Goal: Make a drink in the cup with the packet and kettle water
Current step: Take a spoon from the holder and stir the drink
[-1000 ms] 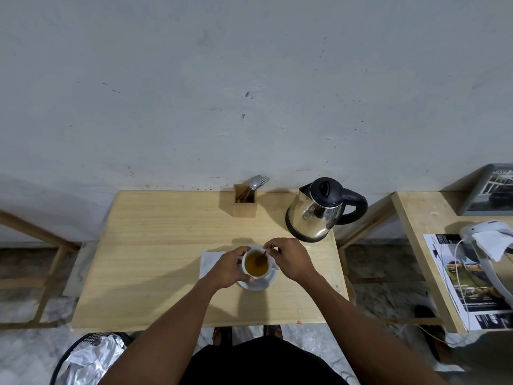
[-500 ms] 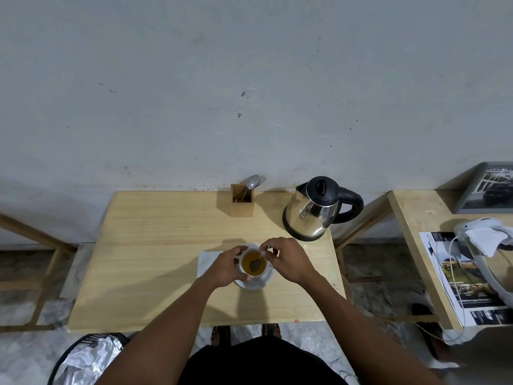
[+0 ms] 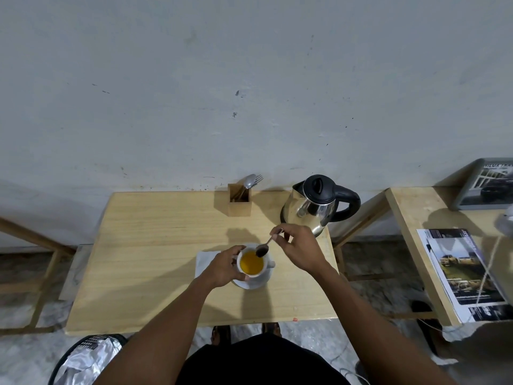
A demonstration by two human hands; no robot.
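Observation:
A white cup (image 3: pixel 265 269) filled with orange-yellow drink stands on a white saucer (image 3: pixel 256 283) near the middle of the wooden table (image 3: pixel 155 245). My left hand (image 3: pixel 223 266) wraps around the cup's left side. My right hand (image 3: pixel 298 248) pinches the handle of a small metal spoon (image 3: pixel 263 248), whose bowl hangs just above the cup's far rim, out of the liquid. A steel kettle (image 3: pixel 316 207) with a black lid and handle stands at the table's back right. A white paper or packet (image 3: pixel 204 259) lies flat under my left hand, partly hidden.
A wooden cutlery holder (image 3: pixel 239 200) with a spoon and fork stands at the back by the wall. A second table (image 3: pixel 410 218) to the right carries magazines (image 3: pixel 466 276) and a framed picture (image 3: pixel 488 184). A bin with a silvery liner (image 3: pixel 86 359) sits on the floor, lower left.
My right hand has lifted the spoon out of the drink and drawn it back to the right, above the cup's rim. My left hand stays on the cup.

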